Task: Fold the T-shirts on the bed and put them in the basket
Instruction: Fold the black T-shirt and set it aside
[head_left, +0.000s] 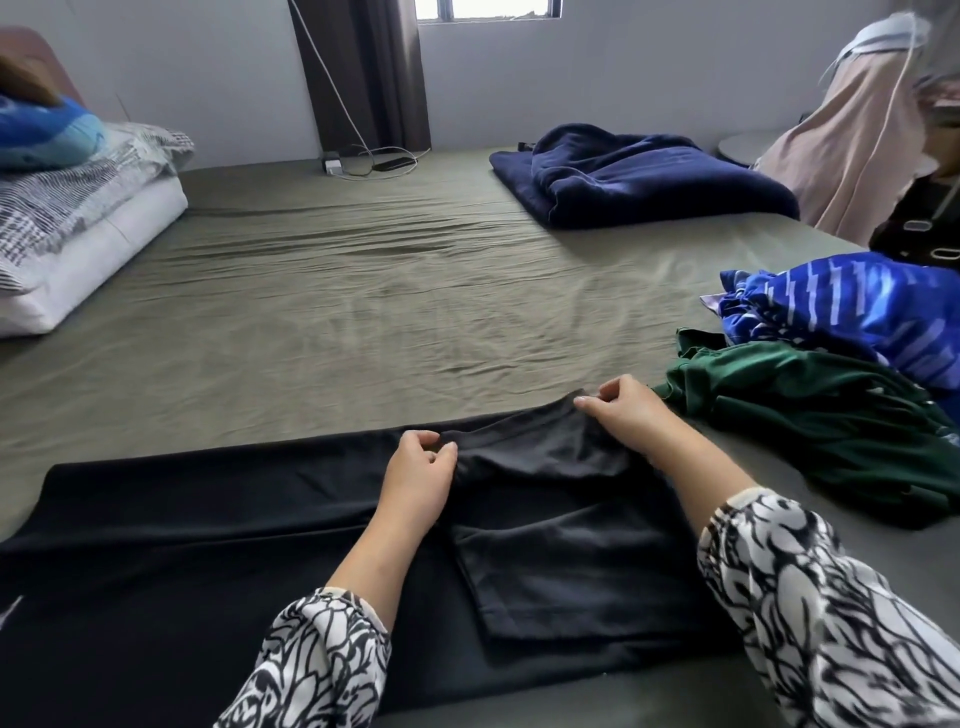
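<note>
— Shirt first: where does it lie?
— The black T-shirt (234, 525) is spread flat on the bed (363, 291), long axis left to right, its far edge right under both hands.
— And the hands?
— Left hand (418, 467) and right hand (621, 410) both reach forward, fingers curled, pinching that edge; the right is farther out. No basket in view.

Two bare forearms are seen, each covered from mid-forearm up by a loose sleeve, the left sleeve (317, 660) and the right sleeve (810, 613), printed in a swirling black-and-white pattern and finished with a pale gathered cuff.
</note>
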